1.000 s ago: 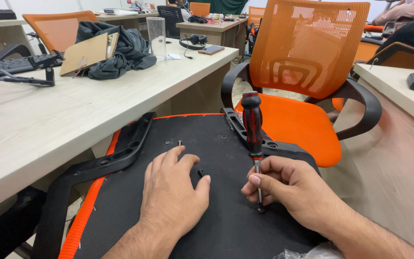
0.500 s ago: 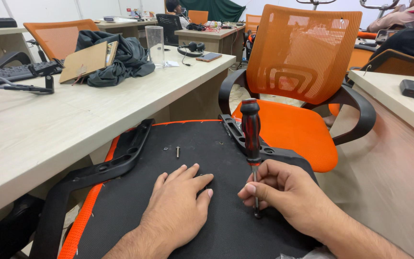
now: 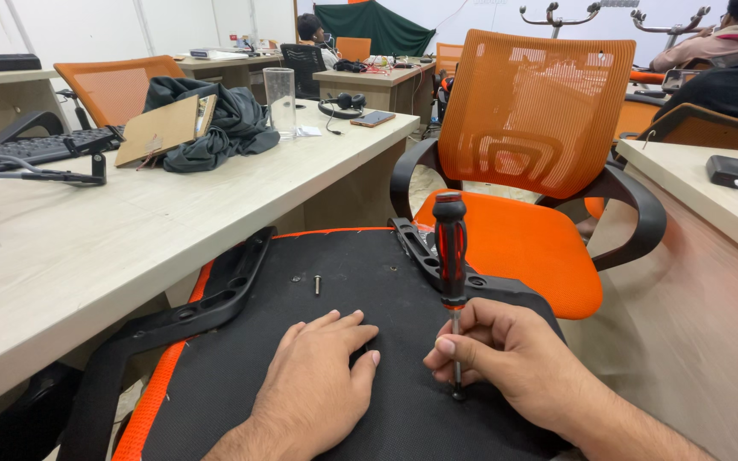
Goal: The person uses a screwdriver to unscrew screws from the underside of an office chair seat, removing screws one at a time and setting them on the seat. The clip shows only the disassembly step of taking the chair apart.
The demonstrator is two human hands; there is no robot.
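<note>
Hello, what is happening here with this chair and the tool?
A person works on the black underside of an overturned chair seat with orange edges. The right hand holds a red and black screwdriver upright by its shaft, its tip pressed onto the seat bottom. The left hand lies flat on the seat beside it. A loose screw lies further up on the black surface. A complete orange office chair stands just behind.

Screwdriver tip hidden against the black seat underside, seat's near end cut off, left hand covering whatever lies beneath
</note>
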